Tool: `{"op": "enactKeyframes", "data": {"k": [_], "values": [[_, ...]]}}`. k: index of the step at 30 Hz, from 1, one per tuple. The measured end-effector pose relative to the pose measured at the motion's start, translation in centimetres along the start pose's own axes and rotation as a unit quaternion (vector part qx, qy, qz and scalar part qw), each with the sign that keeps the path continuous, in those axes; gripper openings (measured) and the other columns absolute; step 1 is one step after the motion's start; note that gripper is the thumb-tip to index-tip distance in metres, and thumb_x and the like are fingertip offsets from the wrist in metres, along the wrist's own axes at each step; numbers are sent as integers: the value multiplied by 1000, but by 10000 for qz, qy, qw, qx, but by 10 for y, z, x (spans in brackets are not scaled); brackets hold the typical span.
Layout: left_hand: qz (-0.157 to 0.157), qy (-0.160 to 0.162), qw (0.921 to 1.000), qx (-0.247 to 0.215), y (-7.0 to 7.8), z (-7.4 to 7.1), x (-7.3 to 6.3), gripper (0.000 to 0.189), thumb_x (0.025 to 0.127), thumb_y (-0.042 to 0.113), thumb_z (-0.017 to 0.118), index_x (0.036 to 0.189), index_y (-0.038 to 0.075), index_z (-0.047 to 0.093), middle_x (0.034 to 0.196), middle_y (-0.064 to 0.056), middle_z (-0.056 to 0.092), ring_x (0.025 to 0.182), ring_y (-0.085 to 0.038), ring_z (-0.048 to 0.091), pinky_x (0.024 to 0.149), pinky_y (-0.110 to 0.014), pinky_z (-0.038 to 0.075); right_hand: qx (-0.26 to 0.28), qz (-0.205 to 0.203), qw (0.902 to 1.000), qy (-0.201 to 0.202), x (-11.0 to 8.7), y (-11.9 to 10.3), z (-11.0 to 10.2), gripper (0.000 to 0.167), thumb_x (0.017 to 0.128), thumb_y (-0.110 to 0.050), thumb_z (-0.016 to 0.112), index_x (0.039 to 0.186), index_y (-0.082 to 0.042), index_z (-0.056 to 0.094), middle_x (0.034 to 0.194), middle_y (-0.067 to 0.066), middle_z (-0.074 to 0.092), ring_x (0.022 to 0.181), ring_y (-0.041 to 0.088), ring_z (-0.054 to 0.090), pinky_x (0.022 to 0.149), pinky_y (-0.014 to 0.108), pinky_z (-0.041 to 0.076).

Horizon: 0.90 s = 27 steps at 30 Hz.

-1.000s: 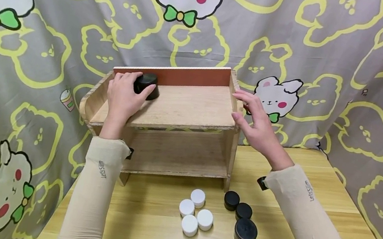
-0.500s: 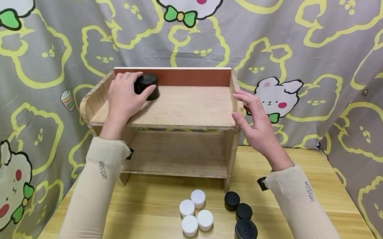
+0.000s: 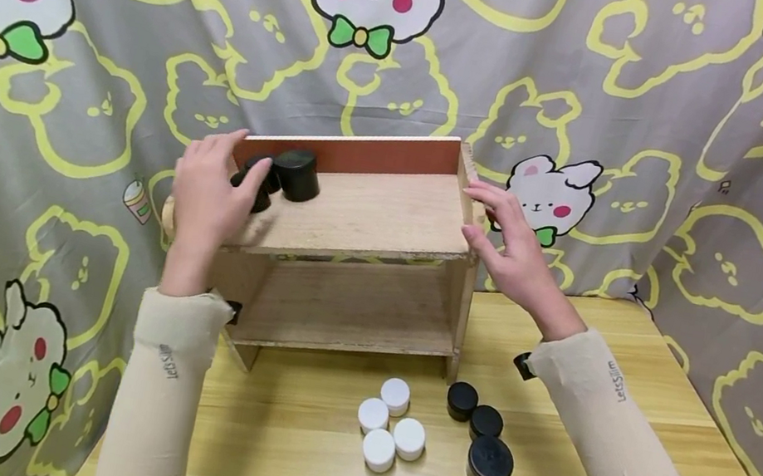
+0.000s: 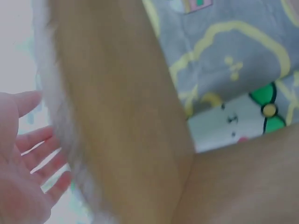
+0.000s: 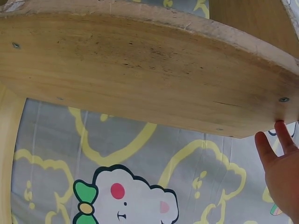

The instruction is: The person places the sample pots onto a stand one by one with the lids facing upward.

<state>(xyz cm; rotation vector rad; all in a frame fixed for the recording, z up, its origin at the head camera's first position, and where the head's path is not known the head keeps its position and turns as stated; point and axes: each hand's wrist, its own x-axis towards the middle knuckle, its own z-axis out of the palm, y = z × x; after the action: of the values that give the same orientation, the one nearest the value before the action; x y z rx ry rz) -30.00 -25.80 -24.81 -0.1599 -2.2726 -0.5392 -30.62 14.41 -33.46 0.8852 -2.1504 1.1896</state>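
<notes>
On the wooden shelf unit's top board [image 3: 371, 207], a large black round cap [image 3: 298, 175] stands at the left. Smaller black caps [image 3: 261, 199] sit beside it, partly covered by my left hand [image 3: 211, 188]. That hand is at the board's left end, its thumb across the small caps in the head view. The left wrist view shows its fingers [image 4: 39, 140] loosely spread, with nothing gripped. My right hand [image 3: 512, 247] touches the shelf's right side panel [image 5: 140, 70] with extended fingertips, and its thumb lies near the board's front corner.
Several white round caps [image 3: 380, 450] are grouped on the wooden table [image 3: 281, 474] in front of the shelf. To their right sit three black caps [image 3: 489, 463], one larger. A cartoon-print curtain [image 3: 407, 82] hangs close behind the shelf and along both sides.
My left hand has come off the large black cap and shifted left and slightly nearer, exposing the smaller black caps. The right hand stays at the side panel.
</notes>
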Motion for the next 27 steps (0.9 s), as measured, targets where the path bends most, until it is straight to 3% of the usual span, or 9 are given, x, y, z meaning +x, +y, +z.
{"op": "enactKeyframes", "data": {"k": [5, 10, 13, 16, 20, 24, 27], "values": [[-27, 178, 9994, -298, -26, -27, -13, 50, 98, 37, 69, 141, 12, 64, 139, -18, 63, 126, -42, 52, 107, -58, 38, 28, -8, 10000, 13, 0, -1, 0, 47, 104, -17, 60, 150, -11, 50, 161, 2, 41, 146, 24, 41, 117, 54, 37], [-97, -274, 9969, -730, -64, -40, -33, 49, 99, 31, 69, 144, 14, 62, 139, -19, 62, 127, -40, 54, 109, -57, 39, 198, 35, 9998, -4, -2, -3, -2, 54, 102, -11, 62, 154, -15, 47, 164, 2, 38, 148, 24, 39, 118, 57, 36], [-130, -528, 9936, -992, -84, -38, -42, 49, 99, 28, 70, 145, 17, 61, 144, -14, 61, 132, -31, 54, 112, -40, 40, 353, 38, 9994, 43, -6, -6, -5, 62, 100, -5, 63, 157, -17, 43, 165, 3, 38, 148, 26, 39, 118, 58, 35], [-64, -446, 9893, -1391, -98, -30, -47, 47, 96, 21, 74, 142, 17, 65, 146, -9, 60, 134, -14, 53, 108, -20, 38, 443, 100, 9990, 36, -16, -9, -9, 65, 99, -2, 63, 158, -18, 41, 165, 2, 36, 147, 26, 40, 119, 55, 35], [31, -81, 9813, -1921, -106, -18, -50, 47, 93, 12, 77, 138, 15, 67, 144, -8, 62, 131, 0, 50, 106, -13, 37, 476, 106, 9987, -122, -40, -12, -16, 65, 98, 3, 62, 158, -12, 41, 161, 7, 40, 146, 21, 42, 121, 38, 35], [38, 194, 9709, -2387, -100, -12, -54, 47, 92, 4, 75, 138, 6, 66, 144, -16, 59, 134, -4, 50, 110, -16, 37, 427, 171, 9980, -430, -74, -12, -21, 66, 96, 6, 64, 157, -9, 43, 156, 13, 45, 142, 12, 43, 117, 22, 34], [94, 391, 9613, -2726, -90, -13, -56, 46, 91, 0, 73, 136, -3, 64, 143, -23, 58, 135, -9, 51, 111, -19, 38, 267, 472, 9959, -731, -101, -10, -22, 65, 97, 1, 66, 157, -12, 43, 154, 11, 48, 139, 8, 45, 114, 17, 34]]}}
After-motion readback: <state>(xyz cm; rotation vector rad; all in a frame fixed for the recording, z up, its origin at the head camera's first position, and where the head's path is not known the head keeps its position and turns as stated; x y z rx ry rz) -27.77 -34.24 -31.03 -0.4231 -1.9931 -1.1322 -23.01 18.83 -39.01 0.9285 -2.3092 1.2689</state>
